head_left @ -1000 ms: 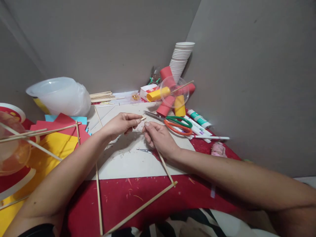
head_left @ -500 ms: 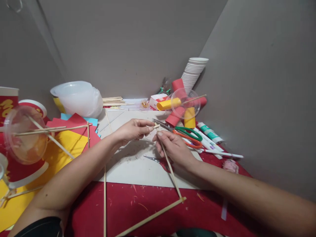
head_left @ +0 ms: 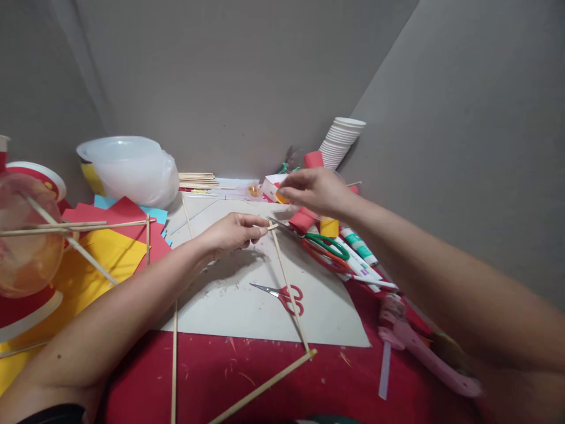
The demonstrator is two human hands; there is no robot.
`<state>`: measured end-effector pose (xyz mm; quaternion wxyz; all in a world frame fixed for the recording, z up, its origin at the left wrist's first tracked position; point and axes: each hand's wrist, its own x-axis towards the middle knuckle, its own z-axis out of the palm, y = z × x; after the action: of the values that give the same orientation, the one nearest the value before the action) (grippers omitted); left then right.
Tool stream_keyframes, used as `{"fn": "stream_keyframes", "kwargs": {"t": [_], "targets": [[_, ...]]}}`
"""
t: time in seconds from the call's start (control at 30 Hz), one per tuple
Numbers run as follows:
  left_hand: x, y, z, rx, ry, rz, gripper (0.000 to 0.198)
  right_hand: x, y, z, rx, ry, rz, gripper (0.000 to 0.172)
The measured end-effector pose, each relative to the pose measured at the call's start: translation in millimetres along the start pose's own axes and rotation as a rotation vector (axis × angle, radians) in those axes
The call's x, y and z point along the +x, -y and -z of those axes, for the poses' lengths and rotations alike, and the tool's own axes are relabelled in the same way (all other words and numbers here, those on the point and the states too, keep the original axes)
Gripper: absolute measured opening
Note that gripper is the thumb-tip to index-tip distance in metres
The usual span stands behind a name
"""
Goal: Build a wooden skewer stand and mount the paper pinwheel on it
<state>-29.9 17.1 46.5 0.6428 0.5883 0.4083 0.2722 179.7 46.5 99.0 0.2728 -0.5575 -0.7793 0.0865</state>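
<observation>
My left hand (head_left: 233, 232) pinches the top joint of a frame of thin wooden sticks (head_left: 289, 288) over the white board (head_left: 247, 306). The frame's sticks run down to a corner near the front of the red cloth. My right hand (head_left: 315, 189) is raised above the back of the table, over the red and yellow paper tubes (head_left: 329, 225) and the white box (head_left: 270, 186). Its fingers are curled together; whether they hold anything I cannot make out. Small red scissors (head_left: 285, 295) lie on the board under the stick.
Large green and orange scissors (head_left: 324, 244) and glue tubes (head_left: 358, 246) lie at the right. A stack of white cups (head_left: 341, 141) leans in the corner. A plastic bowl (head_left: 126, 168), coloured paper (head_left: 106, 247) and a clear cup on sticks (head_left: 26, 241) sit at the left. A pink tool (head_left: 410, 338) lies front right.
My right hand has let go of the stick and lifted away to the back right, over the paper tubes. My left hand still pinches the joint. The small red scissors now show.
</observation>
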Motion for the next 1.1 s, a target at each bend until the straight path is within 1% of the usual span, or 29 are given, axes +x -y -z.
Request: {"fn": "stream_keyframes", "kwargs": {"t": [0.03,0.07,0.1,0.17,0.27,0.4,0.5,0.63,0.73,0.87,1.1], "targets": [[0,1,-0.1,0.016,-0.009,0.002,0.025,14,2,-2,-0.118,0.019,0.017,0.013],[1,2,-0.1,0.029,-0.014,0.005,0.026,29,5,-6,-0.258,0.027,0.015,0.016],[2,3,0.0,0.034,-0.012,0.009,0.027,44,7,-12,-0.404,0.062,0.009,0.022],[3,6,0.3,0.028,0.007,0.012,0.028,72,11,-27,-0.647,0.203,0.02,0.031],[4,7,-0.1,0.035,0.033,0.015,0.025,105,10,-53,-0.746,0.33,0.012,0.031],[5,8,-1.3,0.075,0.033,0.036,0.022,133,0,-87,-0.793,0.446,-0.006,0.033],[8,11,-1.1,0.067,0.055,0.019,0.02,143,-9,-105,-0.817,0.504,-0.021,0.038],[12,17,-0.2,0.051,0.074,-0.009,0.018,147,-19,-118,-0.827,0.555,-0.061,0.04],[13,18,-0.7,0.068,0.063,-0.013,0.021,146,-23,-122,-0.829,0.562,-0.084,0.041],[11,15,-2.1,0.071,0.049,0.011,0.02,146,-28,-124,-0.827,0.538,-0.088,0.04],[7,13,-1.0,0.071,0.073,0.009,0.026,145,-28,-128,-0.824,0.511,-0.108,0.042]]}}
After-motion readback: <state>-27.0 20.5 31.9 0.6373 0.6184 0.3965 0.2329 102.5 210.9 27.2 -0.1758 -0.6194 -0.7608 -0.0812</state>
